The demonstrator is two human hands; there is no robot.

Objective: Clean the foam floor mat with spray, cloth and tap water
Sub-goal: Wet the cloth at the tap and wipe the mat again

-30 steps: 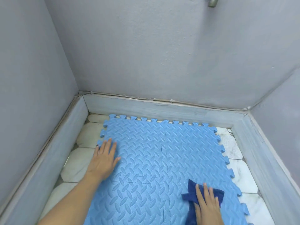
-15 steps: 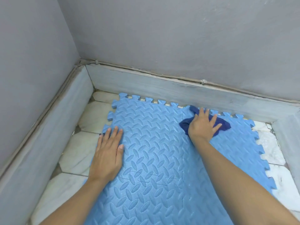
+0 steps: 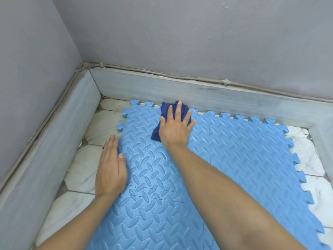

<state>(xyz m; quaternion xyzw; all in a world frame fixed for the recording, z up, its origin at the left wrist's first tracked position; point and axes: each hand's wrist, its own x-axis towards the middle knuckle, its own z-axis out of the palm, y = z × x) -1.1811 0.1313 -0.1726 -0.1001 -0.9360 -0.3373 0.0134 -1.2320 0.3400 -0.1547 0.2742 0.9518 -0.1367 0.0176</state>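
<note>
1. Left hand (image 3: 110, 170): flat, fingers straight and together, palm pressing the left edge of the light-blue interlocking foam floor mat with raised oval tread (image 3: 243, 159). It grips nothing and appears to act as an anchor.
2. Mat lies on the white marble-look floor tiles (image 3: 84, 165), its far toothed edge just beside the grey painted kerb (image 3: 207, 94).
3. Right hand (image 3: 175, 126): fingers spread and straight, pressing the crumpled dark-blue cloth (image 3: 166, 109) onto the mat's far edge, left of the centre seam.
4. Step in hand, judged: wiping stage. No spray bottle or tap in view.
5. Next move likely calls for sweeping the cloth over unwiped tread while the left palm stops the mat sliding.
</note>
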